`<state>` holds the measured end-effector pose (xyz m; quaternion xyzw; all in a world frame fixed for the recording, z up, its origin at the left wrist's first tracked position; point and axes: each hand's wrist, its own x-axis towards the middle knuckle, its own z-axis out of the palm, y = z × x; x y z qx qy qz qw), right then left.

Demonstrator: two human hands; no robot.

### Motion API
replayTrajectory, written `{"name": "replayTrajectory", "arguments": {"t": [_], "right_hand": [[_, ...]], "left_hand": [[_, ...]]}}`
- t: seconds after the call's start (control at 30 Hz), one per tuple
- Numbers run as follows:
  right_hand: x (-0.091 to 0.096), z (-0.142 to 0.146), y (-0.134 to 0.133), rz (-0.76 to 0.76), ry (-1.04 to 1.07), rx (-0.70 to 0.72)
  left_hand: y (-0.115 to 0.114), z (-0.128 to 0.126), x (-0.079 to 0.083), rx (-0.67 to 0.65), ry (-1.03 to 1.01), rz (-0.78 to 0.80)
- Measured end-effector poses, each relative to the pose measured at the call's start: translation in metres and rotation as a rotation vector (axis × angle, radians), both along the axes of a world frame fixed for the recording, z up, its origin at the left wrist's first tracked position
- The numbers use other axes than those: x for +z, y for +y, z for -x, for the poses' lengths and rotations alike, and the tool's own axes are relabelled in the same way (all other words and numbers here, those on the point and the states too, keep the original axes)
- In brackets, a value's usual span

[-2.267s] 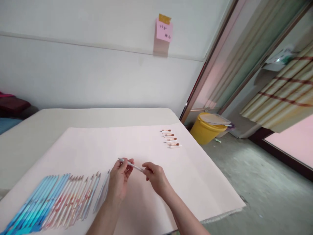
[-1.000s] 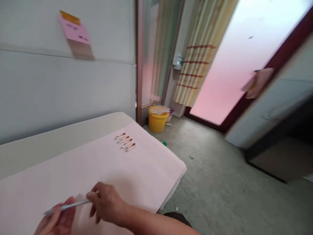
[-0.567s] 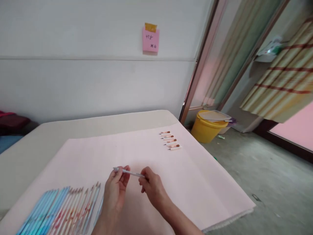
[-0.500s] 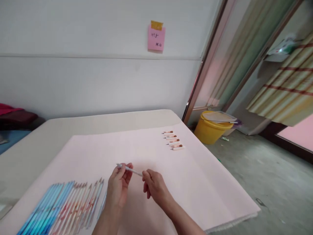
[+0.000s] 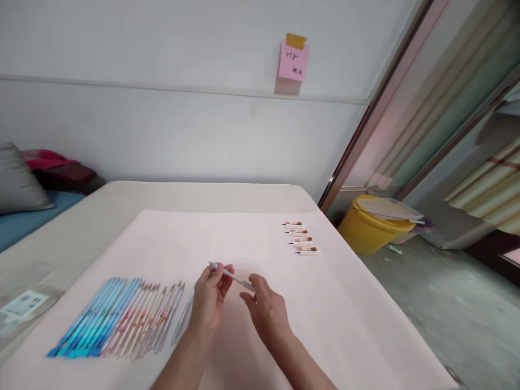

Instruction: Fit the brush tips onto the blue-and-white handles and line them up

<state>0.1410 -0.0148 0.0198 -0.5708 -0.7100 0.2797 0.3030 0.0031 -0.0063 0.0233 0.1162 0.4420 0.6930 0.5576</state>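
My left hand [image 5: 210, 295] is closed in a pinch around a slim pale grey-blue pen [image 5: 232, 276], held at a slant above the pink-white sheet [image 5: 345, 319]. The pen's pointed-looking end sticks out past my left thumb, up to the left. At the pen's lower right end is my right hand [image 5: 268, 309], its thumb and forefinger apart; the pen end meets its fingers. Left of my left hand lies a row of blue pens [image 5: 99, 314] and pale pens with reddish prints [image 5: 140, 319]. A greyish pen [image 5: 183, 317] lies partly hidden by my left wrist.
Several small white pieces with brown prints and dark tips [image 5: 305, 249] lie at the sheet's far right. A labelled clear plastic bag [image 5: 25, 303] is at the table's left. Beyond the right edge stands a yellow bucket [image 5: 363, 230]. A grey cushion [image 5: 20, 181] is far left.
The camera view has turned left. My right hand has loosened from a closed grip at the pen's end, thumb now apart from the fingers. My left hand still holds the pen.
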Motion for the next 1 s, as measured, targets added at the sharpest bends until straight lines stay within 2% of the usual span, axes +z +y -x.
{"name": "replayTrajectory", "arguments": {"t": [0.03,0.13,0.17,0.2,0.3,0.33,0.37,0.47,0.53,0.63,0.7,0.77,0.83,0.9,1.0], "right_hand": [[-0.001,0.0,0.0,0.035,0.03,0.015],[-0.003,0.001,0.002,0.271,0.206,0.081],[-0.003,0.0,0.002,0.284,0.23,0.08],[-0.004,0.0,0.002,0.236,0.215,0.066],[-0.005,0.001,-0.001,-0.041,0.05,0.01],[-0.005,0.002,-0.002,-0.071,0.027,0.017],[-0.005,0.003,-0.002,-0.039,0.047,0.041],[-0.006,0.005,-0.003,0.259,0.255,0.141],[-0.007,0.006,-0.002,0.312,0.286,0.128],[-0.009,0.006,-0.004,0.052,0.014,0.05],[-0.01,0.007,-0.007,-0.102,-0.183,0.07],[-0.011,0.008,-0.009,-0.174,-0.286,0.099],[-0.01,0.008,-0.01,-0.182,-0.291,0.101],[-0.008,0.008,-0.009,-0.08,-0.174,0.107],[-0.005,0.008,-0.006,0.281,0.149,0.165]], "left_hand": [[-0.001,-0.001,0.001,-0.015,0.007,-0.007],[-0.003,-0.002,0.003,-0.059,0.027,-0.022],[-0.004,-0.002,0.003,-0.062,0.038,-0.021],[-0.005,-0.002,0.004,-0.059,0.051,-0.018],[-0.005,-0.002,0.004,-0.046,0.084,-0.011],[-0.005,-0.002,0.003,-0.049,0.088,-0.01],[-0.005,-0.002,0.003,-0.054,0.09,-0.009],[-0.005,-0.001,0.003,-0.061,0.089,-0.011],[-0.005,-0.002,0.003,-0.058,0.09,-0.012],[-0.005,-0.003,0.004,-0.074,0.087,-0.009],[-0.005,-0.004,0.005,-0.083,0.092,0.001],[-0.005,-0.005,0.005,-0.067,0.129,0.009],[-0.004,-0.004,0.005,-0.033,0.191,0.015],[-0.003,-0.002,0.004,-0.024,0.223,0.017],[-0.001,0.001,0.001,-0.047,0.166,-0.012]]}}
